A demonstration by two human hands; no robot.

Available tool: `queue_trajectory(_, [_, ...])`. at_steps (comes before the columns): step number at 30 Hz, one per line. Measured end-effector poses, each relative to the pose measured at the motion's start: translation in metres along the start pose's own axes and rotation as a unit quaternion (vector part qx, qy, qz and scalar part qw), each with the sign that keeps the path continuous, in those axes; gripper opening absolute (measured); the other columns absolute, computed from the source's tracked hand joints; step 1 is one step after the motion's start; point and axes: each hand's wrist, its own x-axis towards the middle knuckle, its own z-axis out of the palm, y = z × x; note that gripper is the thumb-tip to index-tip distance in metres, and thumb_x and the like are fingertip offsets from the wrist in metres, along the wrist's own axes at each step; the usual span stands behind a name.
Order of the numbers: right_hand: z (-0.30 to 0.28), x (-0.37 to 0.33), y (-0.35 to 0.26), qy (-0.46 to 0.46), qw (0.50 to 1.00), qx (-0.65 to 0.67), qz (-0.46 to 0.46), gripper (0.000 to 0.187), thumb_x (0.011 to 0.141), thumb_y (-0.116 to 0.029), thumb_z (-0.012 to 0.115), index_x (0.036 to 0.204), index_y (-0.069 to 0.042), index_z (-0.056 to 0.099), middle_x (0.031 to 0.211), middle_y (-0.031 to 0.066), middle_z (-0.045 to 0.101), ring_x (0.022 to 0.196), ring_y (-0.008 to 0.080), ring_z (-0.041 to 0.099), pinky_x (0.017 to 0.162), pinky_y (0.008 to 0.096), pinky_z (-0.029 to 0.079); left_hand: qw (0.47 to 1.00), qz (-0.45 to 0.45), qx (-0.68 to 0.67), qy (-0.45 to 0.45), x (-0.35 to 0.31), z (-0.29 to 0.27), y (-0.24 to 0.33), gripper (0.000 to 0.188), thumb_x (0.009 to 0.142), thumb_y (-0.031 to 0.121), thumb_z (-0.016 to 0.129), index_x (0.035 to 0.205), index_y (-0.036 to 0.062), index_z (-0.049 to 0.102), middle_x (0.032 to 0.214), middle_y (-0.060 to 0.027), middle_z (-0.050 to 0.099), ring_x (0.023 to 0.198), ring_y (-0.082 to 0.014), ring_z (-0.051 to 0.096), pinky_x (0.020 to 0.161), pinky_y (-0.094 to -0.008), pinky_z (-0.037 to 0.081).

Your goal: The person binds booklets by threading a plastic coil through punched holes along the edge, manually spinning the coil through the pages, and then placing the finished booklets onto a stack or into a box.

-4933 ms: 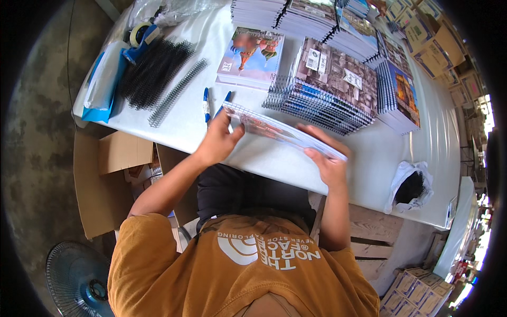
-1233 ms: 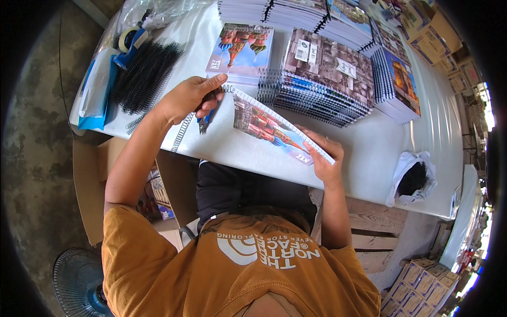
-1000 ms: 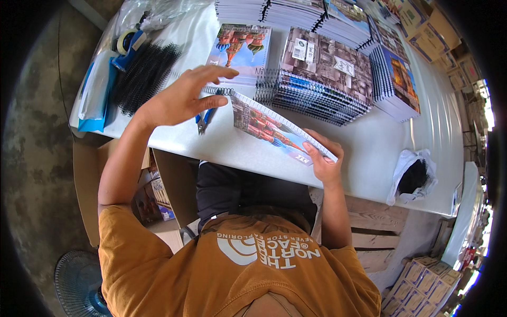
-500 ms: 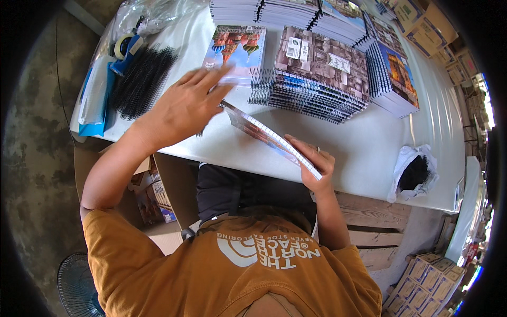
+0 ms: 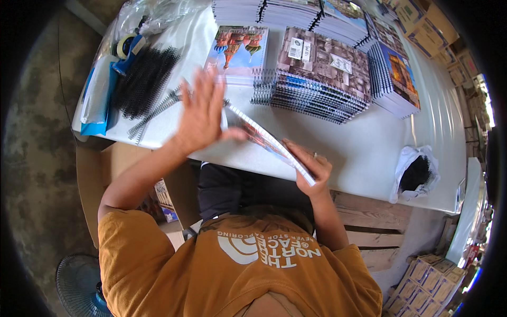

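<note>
My right hand [image 5: 311, 164] grips a notebook [image 5: 269, 140] at its near right end, holding it tilted on edge above the table's front. White page edges run along its upper side, and a dark coil tip shows at the far end. My left hand [image 5: 202, 111], slightly smeared by motion, is open with fingers spread beside that far end; whether the thumb touches the cover I cannot tell. Left of it lie loose spiral coils [image 5: 153, 115] and a bundle of black coils [image 5: 147, 79]. Beyond my hands rests a stack of notebooks with a domed-building cover [image 5: 240, 47].
Coil-bound notebooks [image 5: 322, 61] stand stacked at centre, with more stacks [image 5: 393, 74] behind and right. A blue tape dispenser [image 5: 127, 53] sits at the left. A white bag of dark coils [image 5: 417, 171] lies near the right edge. Below are an open carton [image 5: 90, 190] and a fan [image 5: 79, 285].
My left hand has swung down and back from the notebook's far end, its fingers now spread upward. Loose coils beside the bundle have come into sight. My right hand keeps its grip, shifted slightly nearer.
</note>
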Motion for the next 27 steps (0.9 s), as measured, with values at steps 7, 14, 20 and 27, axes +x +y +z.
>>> queue_trajectory(7, [0.004,-0.001,-0.003,-0.028,0.998,-0.004,-0.064,0.028,0.075,-0.006,0.065,0.102,0.003,0.062,0.09,0.0196,0.065,0.083,0.0289,0.066,0.071,0.0313,0.054,0.975,0.109,0.152,0.118,0.04,-0.031,-0.003,0.099,0.079,0.073,0.024,0.139,-0.0039,0.007,0.143,-0.0284,0.006,0.133,-0.0422,0.0,0.102,-0.0572,-0.01])
queue_trajectory(14, [0.005,0.0,-0.01,-0.028,0.998,-0.034,-0.041,0.028,0.076,-0.005,0.065,0.102,0.004,0.062,0.093,0.0203,0.065,0.082,0.0285,0.066,0.07,0.0313,0.053,0.979,0.065,0.09,0.172,0.003,-0.008,-0.018,0.115,0.072,0.081,0.019,0.135,-0.0135,0.001,0.139,-0.0378,0.007,0.129,-0.0523,-0.009,0.097,-0.06,-0.016])
queue_trajectory(20, [0.012,-0.007,0.005,0.023,0.999,-0.029,-0.011,0.029,0.076,0.0,0.058,0.105,0.004,0.061,0.098,0.0188,0.064,0.086,0.028,0.066,0.072,0.0303,0.053,0.992,0.118,0.015,-0.047,-0.064,0.024,0.035,0.119,0.069,0.083,0.024,0.133,-0.0157,0.011,0.138,-0.0368,0.012,0.13,-0.0508,-0.003,0.099,-0.0595,-0.015])
queue_trajectory(27, [0.016,-0.011,-0.001,-0.011,1.0,-0.01,0.005,0.03,0.077,0.002,0.054,0.106,0.005,0.06,0.101,0.0181,0.064,0.086,0.0277,0.066,0.074,0.0302,0.051,0.972,-0.053,0.122,0.195,-0.053,0.062,-0.074,0.106,0.074,0.078,0.017,0.134,-0.0098,0.012,0.139,-0.0309,0.008,0.13,-0.0441,-0.001,0.101,-0.054,-0.005])
